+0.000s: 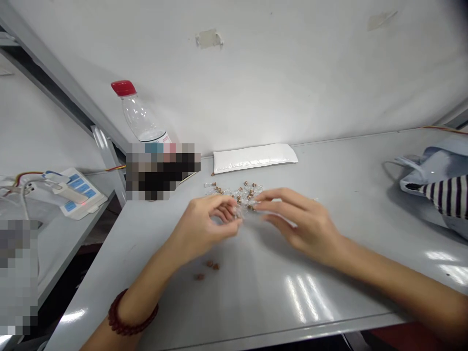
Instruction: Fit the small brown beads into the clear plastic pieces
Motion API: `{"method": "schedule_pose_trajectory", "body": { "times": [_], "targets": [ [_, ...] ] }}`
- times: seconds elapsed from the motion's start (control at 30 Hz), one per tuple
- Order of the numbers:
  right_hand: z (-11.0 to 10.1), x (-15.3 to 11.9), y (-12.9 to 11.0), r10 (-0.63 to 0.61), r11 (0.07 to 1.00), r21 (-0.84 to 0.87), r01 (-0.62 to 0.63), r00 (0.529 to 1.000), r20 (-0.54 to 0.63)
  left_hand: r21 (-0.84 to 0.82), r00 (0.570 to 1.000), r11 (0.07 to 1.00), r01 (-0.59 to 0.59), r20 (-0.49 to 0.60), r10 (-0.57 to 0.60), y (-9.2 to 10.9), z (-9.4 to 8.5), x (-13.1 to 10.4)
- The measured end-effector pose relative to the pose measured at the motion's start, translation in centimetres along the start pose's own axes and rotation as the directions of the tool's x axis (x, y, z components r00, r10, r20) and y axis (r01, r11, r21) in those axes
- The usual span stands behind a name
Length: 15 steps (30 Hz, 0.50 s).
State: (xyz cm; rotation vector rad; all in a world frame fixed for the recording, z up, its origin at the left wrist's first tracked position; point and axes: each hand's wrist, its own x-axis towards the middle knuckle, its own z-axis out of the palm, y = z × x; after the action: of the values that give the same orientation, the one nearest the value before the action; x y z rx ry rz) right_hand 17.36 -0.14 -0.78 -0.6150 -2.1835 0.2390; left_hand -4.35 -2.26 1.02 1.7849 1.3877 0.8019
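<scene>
My left hand [201, 226], with a dark red bead bracelet on its wrist, is curled around small clear glass vials [238, 212]; how many is hard to tell. To its right, my right hand [309, 222] has its fingers apart, blurred, with the fingertips at the edge of a pile of tiny cork-stoppered vials [239, 199]. Whether those fingertips touch a vial cannot be made out. Nearer to me, below the left hand, three loose brown corks [209, 263] lie on the grey table [256, 297].
A white padded envelope [256, 158] lies behind the vials against the wall. At the back left stands a red-capped plastic bottle [141, 117]. A power strip [75, 192] sits on the left shelf. A bag with striped cloth [444, 192] is at the right.
</scene>
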Motion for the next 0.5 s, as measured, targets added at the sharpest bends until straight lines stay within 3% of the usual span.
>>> {"method": "schedule_pose_trajectory", "body": {
  "times": [0.07,0.1,0.23,0.33,0.43,0.5],
  "targets": [
    [-1.3,0.6,1.1,0.063,0.997,-0.048,-0.059,0.995,0.082,0.247,0.976,0.966,-0.074,-0.179,0.121,-0.7,-0.2,0.3],
    [-2.0,0.9,1.7,0.109,0.993,-0.070,-0.100,0.984,0.144,0.333,0.962,0.938,-0.091,-0.213,0.169,-1.0,-0.3,0.5],
    [-4.5,1.0,3.6,0.297,0.953,-0.164,-0.255,0.892,0.341,0.421,0.962,0.900,-0.114,-0.178,0.205,-1.7,-0.4,0.9],
    [-5.9,0.4,4.8,0.386,0.922,-0.215,-0.321,0.798,0.462,0.402,0.966,0.913,-0.064,-0.203,0.157,-1.3,-0.8,0.9],
    [-7.1,-0.1,5.5,0.422,0.906,-0.244,-0.345,0.742,0.520,0.363,0.971,0.929,0.073,-0.238,0.017,-0.5,-2.0,0.7],
    [-7.6,-0.2,5.7,0.422,0.906,-0.236,-0.351,0.717,0.555,0.345,0.984,0.927,0.147,-0.143,-0.103,-0.2,-3.0,0.3]
  ]
}}
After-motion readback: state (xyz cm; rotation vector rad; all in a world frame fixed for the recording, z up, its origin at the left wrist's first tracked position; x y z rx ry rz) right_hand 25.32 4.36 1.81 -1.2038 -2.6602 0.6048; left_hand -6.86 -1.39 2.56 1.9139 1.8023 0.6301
